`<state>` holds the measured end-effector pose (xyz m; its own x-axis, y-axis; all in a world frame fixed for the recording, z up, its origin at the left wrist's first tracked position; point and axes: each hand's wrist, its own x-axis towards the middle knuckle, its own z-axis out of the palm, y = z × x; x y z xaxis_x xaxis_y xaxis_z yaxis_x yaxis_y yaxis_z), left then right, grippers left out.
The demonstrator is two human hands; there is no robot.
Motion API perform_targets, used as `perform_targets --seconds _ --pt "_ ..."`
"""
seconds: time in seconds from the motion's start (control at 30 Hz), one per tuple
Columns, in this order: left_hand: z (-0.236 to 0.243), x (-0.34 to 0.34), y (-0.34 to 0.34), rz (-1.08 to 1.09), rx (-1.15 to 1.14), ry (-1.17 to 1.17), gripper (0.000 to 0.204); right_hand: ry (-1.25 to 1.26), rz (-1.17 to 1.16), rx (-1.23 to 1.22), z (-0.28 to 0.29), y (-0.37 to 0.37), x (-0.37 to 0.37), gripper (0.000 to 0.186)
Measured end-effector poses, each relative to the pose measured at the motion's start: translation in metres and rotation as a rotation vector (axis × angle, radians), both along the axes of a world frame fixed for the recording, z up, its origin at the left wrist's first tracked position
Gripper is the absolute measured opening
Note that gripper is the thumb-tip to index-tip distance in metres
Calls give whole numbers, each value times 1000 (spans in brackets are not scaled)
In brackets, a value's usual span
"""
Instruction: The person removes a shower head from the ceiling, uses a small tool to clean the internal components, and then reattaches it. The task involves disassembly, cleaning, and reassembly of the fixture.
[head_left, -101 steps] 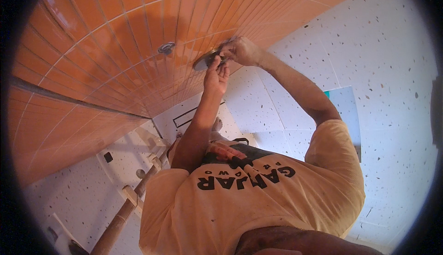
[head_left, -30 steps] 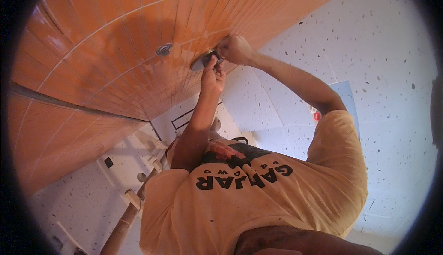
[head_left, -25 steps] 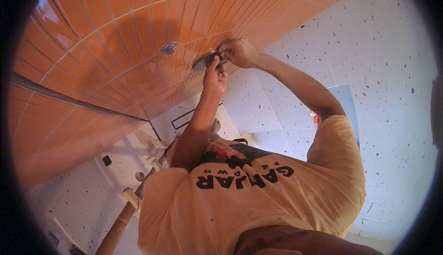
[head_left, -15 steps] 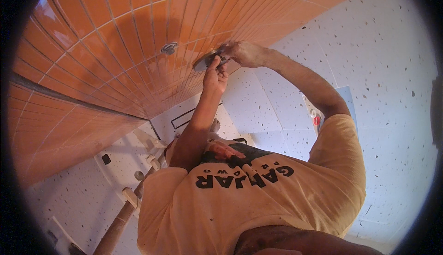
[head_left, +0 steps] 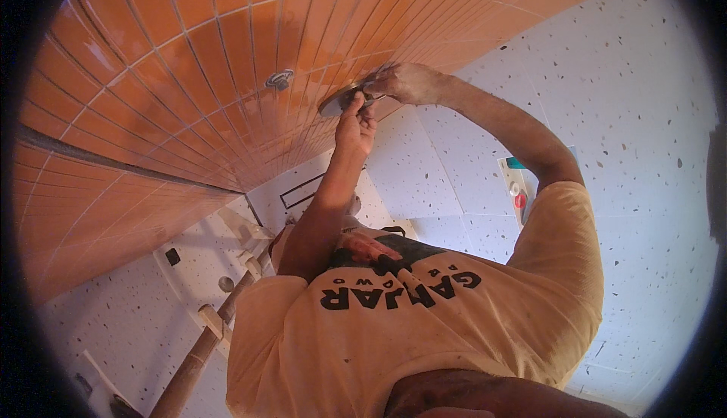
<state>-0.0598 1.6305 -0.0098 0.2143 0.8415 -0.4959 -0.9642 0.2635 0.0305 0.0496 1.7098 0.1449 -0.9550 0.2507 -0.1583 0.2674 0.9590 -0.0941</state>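
Note:
A round, shiny metal plate [head_left: 333, 103] is up against the orange tiled wall, seen nearly edge-on. My left hand [head_left: 356, 126] grips its near side, thumb raised and the other fingers curled. Reaching in from the right, my right hand [head_left: 405, 83] has its bent fingers closed at the plate's right part. These fingertips are partly hidden, and so is whatever lies behind the plate. To the left of the plate, a small metal fitting [head_left: 279, 79] sticks out of the tiles.
Orange tiles [head_left: 227, 35] with pale joints cover the wall before me. Speckled light panels [head_left: 628, 153] stand at the right. A white item with a red round part [head_left: 519, 201] sits beyond my right elbow. A wooden pole [head_left: 189, 369] slants at the lower left.
My right hand and forearm have shifted slightly right and down, and a green patch now shows beside the elbow. My left hand has barely moved on the plate.

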Motion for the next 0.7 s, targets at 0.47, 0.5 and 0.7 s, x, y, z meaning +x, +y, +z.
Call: perform_targets --seconds 0.47,0.5,0.7 --pt "-7 -2 0 -15 43 -22 19 59 92 -4 -9 14 1 16" --pt "-5 -1 -1 -23 36 -19 18 47 57 -26 -17 19 4 15" --pt "-3 -1 -2 -11 29 2 16 257 -179 -146 -30 3 0 13"
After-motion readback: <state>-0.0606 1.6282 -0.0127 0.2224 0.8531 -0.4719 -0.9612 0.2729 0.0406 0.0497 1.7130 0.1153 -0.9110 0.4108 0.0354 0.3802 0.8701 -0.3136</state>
